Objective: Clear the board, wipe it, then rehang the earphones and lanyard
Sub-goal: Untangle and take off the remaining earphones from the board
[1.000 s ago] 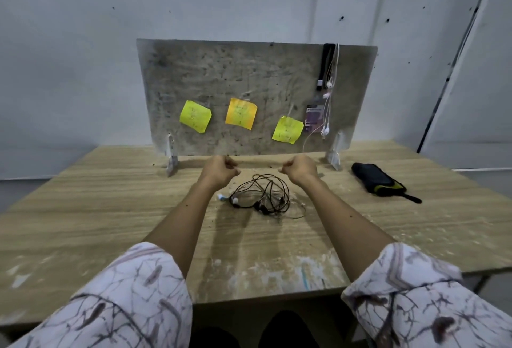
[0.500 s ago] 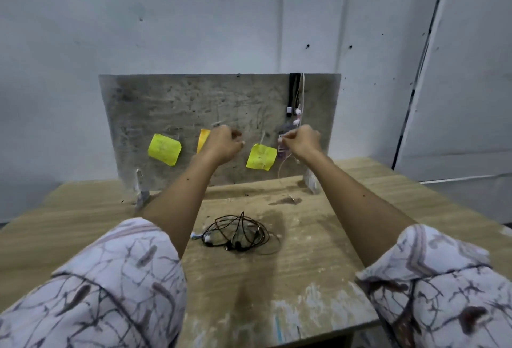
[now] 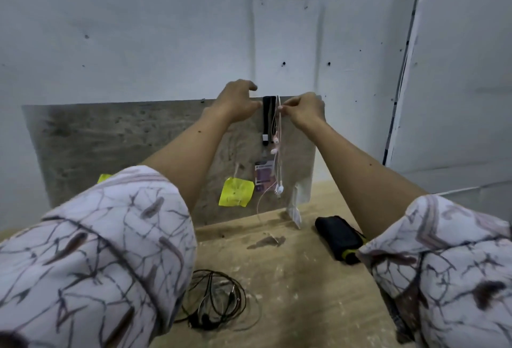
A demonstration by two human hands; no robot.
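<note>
Clearing is only starting: the right hand (image 3: pixel 303 110) is pinching the white earphones (image 3: pixel 278 153) beside the lanyard (image 3: pixel 268 119), the left hand (image 3: pixel 238 103) is hovering loosely open, sticky notes (image 3: pixel 236 195) are remaining on the board (image 3: pixel 124 137).

Pale pitted wall (image 3: pixel 138 28) behind worn wooden table (image 3: pixel 304 278).

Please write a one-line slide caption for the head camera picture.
Both hands at the board's top edge: right hand pinches white earphones; left hand beside black lanyard.
</note>
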